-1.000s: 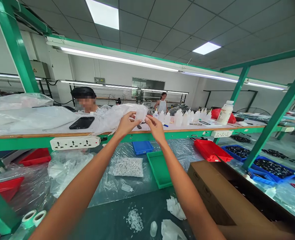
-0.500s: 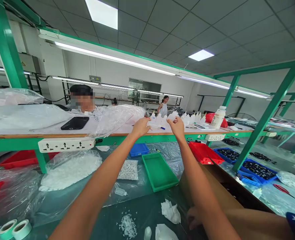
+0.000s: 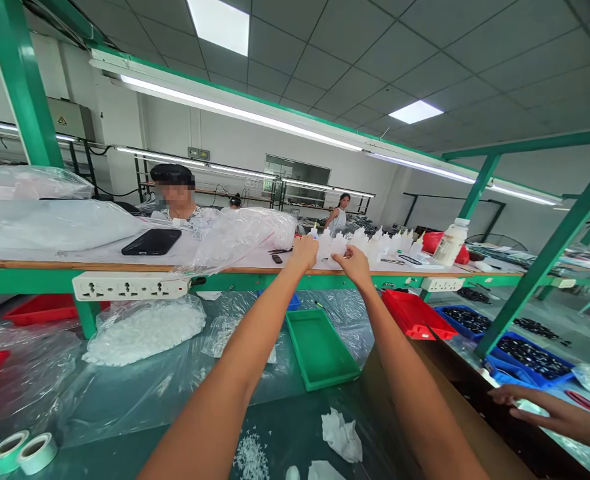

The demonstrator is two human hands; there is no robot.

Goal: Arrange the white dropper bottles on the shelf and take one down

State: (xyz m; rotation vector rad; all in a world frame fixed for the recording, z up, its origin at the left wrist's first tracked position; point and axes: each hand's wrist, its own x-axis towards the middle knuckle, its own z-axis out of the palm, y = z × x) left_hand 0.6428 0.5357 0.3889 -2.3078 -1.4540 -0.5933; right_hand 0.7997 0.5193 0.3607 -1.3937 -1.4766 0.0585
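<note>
Both of my arms reach forward to the raised shelf. My left hand (image 3: 305,253) has its fingers curled together beside a small squeeze bottle with a yellowish tip (image 3: 315,233); what lies inside the fingers is hidden. My right hand (image 3: 353,264) is a little to the right, thumb and forefinger pinched at the base of a small translucent white squeeze bottle (image 3: 339,244). Several more such bottles (image 3: 375,245) with pointed tips stand upright in a cluster to the right of the hands.
Below are a green tray (image 3: 319,353), red trays (image 3: 415,313) and a cardboard box (image 3: 425,400). A co-worker's hand (image 3: 549,410) is over the box's right side. A phone (image 3: 151,242), plastic bag (image 3: 245,233) and large white bottle (image 3: 451,243) occupy the shelf. A power strip (image 3: 131,285) lines its edge.
The view has shifted slightly. My left hand has moved right, closer to the bottles, and its fingers are more curled. The co-worker's hand has withdrawn from beside my right arm to the far right.
</note>
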